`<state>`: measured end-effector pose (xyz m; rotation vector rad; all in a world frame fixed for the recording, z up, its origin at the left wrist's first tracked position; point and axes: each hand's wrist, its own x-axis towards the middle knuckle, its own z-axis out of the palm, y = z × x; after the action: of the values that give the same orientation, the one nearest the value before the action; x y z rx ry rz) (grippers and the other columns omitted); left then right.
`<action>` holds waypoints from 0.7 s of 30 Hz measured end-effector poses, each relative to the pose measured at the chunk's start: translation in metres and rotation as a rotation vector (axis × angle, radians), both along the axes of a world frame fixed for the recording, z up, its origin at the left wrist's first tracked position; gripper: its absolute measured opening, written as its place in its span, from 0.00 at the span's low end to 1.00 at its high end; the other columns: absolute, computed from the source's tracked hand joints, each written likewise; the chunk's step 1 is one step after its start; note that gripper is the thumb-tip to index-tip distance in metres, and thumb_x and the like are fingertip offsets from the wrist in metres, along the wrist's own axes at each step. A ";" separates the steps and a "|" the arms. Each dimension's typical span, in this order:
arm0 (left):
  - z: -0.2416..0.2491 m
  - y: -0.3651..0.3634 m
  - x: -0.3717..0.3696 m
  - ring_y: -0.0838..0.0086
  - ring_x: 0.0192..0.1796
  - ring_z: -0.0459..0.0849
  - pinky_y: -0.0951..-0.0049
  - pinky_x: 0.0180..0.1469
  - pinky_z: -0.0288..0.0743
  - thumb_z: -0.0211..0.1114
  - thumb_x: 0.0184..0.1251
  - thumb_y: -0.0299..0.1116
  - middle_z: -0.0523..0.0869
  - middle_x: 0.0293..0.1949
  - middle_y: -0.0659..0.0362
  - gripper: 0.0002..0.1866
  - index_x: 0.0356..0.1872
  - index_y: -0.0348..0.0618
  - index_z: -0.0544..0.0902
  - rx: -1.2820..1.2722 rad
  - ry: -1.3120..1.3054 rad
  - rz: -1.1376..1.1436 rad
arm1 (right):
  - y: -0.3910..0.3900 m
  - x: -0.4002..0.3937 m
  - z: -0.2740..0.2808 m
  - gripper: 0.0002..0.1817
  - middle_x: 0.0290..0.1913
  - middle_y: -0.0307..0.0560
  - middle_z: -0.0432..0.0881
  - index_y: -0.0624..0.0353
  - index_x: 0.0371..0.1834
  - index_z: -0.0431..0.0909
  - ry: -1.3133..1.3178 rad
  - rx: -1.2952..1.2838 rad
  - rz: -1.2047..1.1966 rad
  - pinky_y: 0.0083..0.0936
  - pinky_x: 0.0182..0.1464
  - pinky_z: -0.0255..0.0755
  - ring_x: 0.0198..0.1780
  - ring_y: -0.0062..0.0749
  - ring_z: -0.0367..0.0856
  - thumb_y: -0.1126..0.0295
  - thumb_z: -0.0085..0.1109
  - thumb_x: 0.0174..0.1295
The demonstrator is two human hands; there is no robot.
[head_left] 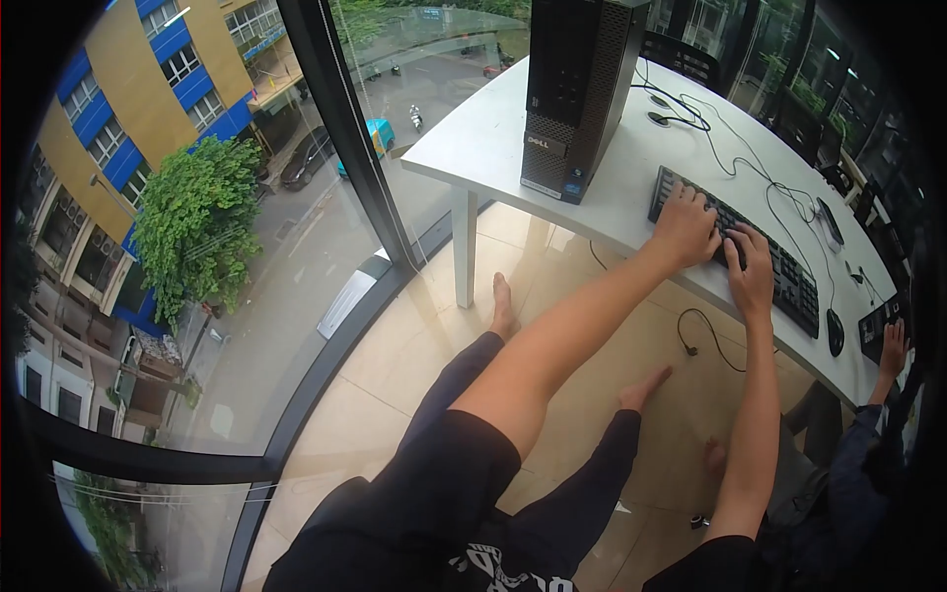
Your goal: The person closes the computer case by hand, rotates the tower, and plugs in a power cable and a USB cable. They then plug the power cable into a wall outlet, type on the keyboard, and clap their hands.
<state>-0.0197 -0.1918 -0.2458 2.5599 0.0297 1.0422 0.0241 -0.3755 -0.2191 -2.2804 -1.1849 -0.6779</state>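
Note:
A black keyboard (797,288) lies at a slant along the near edge of the white table. My left hand (688,225) rests over the keyboard's left part, fingers curved and apart on the keys. Close beside it, my right hand (750,259) touches the keys nearer the middle, its fingers also bent and spread. Neither hand grips anything. The keys under my fingers are hidden. Beyond the keyboard's right end sits a black mouse (836,333) with its cable running back over the table.
A black Dell computer tower (567,109) stands upright on the white table (473,133). Loose black cables (735,166) cross the tabletop. Another cable (696,345) lies on the tiled floor. At far right is another person's hand (895,347). A large window (296,247) borders the left.

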 end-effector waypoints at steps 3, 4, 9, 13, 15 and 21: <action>-0.004 0.009 -0.009 0.52 0.67 0.79 0.45 0.78 0.59 0.63 0.72 0.52 0.87 0.57 0.41 0.24 0.44 0.39 0.92 0.151 0.019 -0.037 | -0.001 0.001 0.000 0.17 0.69 0.54 0.81 0.58 0.57 0.88 0.086 0.018 -0.073 0.43 0.74 0.69 0.73 0.51 0.75 0.58 0.62 0.76; -0.009 0.010 -0.014 0.51 0.67 0.79 0.45 0.78 0.58 0.63 0.73 0.54 0.86 0.59 0.41 0.25 0.47 0.40 0.91 0.186 -0.045 -0.027 | 0.001 0.004 -0.001 0.17 0.70 0.53 0.80 0.57 0.57 0.88 0.170 0.034 -0.082 0.43 0.74 0.69 0.74 0.52 0.75 0.58 0.62 0.75; -0.013 0.015 -0.024 0.49 0.66 0.78 0.43 0.77 0.61 0.65 0.72 0.59 0.83 0.60 0.41 0.27 0.53 0.45 0.91 0.128 -0.149 -0.025 | -0.001 -0.001 -0.001 0.17 0.69 0.53 0.81 0.57 0.58 0.88 -0.006 0.021 -0.002 0.40 0.71 0.73 0.71 0.52 0.77 0.59 0.62 0.75; -0.013 0.011 -0.023 0.49 0.65 0.77 0.43 0.75 0.63 0.68 0.70 0.57 0.81 0.54 0.42 0.24 0.52 0.49 0.92 -0.033 -0.109 -0.148 | -0.002 -0.009 -0.001 0.19 0.61 0.54 0.85 0.56 0.63 0.84 0.006 0.032 -0.008 0.40 0.68 0.74 0.67 0.51 0.80 0.59 0.63 0.74; -0.014 0.013 -0.025 0.49 0.65 0.76 0.43 0.74 0.64 0.69 0.70 0.57 0.81 0.52 0.42 0.23 0.51 0.50 0.93 -0.015 -0.148 -0.125 | -0.001 -0.006 -0.001 0.21 0.61 0.54 0.86 0.54 0.66 0.83 0.023 0.064 0.015 0.40 0.66 0.76 0.64 0.52 0.83 0.59 0.65 0.73; -0.008 0.018 -0.032 0.48 0.65 0.77 0.43 0.73 0.63 0.70 0.68 0.56 0.82 0.58 0.43 0.23 0.53 0.51 0.93 0.067 -0.131 -0.153 | -0.001 -0.012 0.004 0.20 0.64 0.54 0.83 0.55 0.59 0.86 0.047 0.042 0.014 0.46 0.71 0.72 0.68 0.51 0.80 0.58 0.68 0.68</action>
<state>-0.0520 -0.1740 -0.2542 2.5002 -0.2358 1.1657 0.0120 -0.3765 -0.2147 -2.2390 -1.1535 -0.6342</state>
